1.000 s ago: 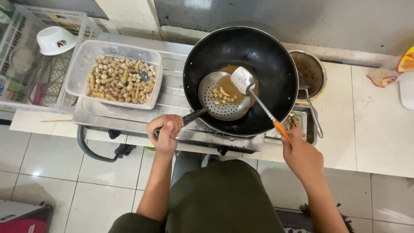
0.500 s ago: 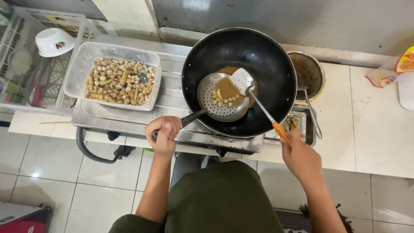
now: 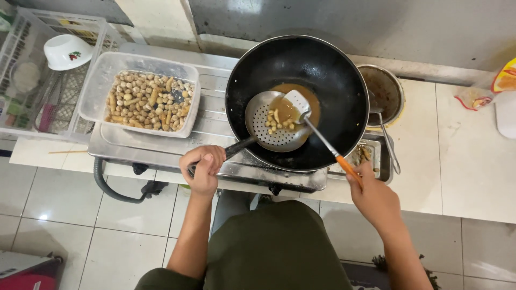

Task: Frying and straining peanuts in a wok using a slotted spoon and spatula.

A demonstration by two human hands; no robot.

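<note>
Gripping the skimmer ladle (image 3: pixel 275 121) handle, left hand (image 3: pixel 202 167) holds its bowl far-right over the wok (image 3: pixel 344 80); right hand (image 3: pixel 374 197), clamped on the spatula (image 3: pixel 317 131), reaches far-left.

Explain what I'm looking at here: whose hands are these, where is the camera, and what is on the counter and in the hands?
The single view comes from a camera worn on a person's head, looking down at their own bare hands. The left hand grips the dark handle of a perforated metal skimmer holding a few small fried pieces. The right hand holds an orange-handled spatula whose blade lies in the skimmer. Both are over a black wok with brown oil, on a steel stove. Left of it sits a clear tub of pale pieces; right, a small metal pot.
</note>
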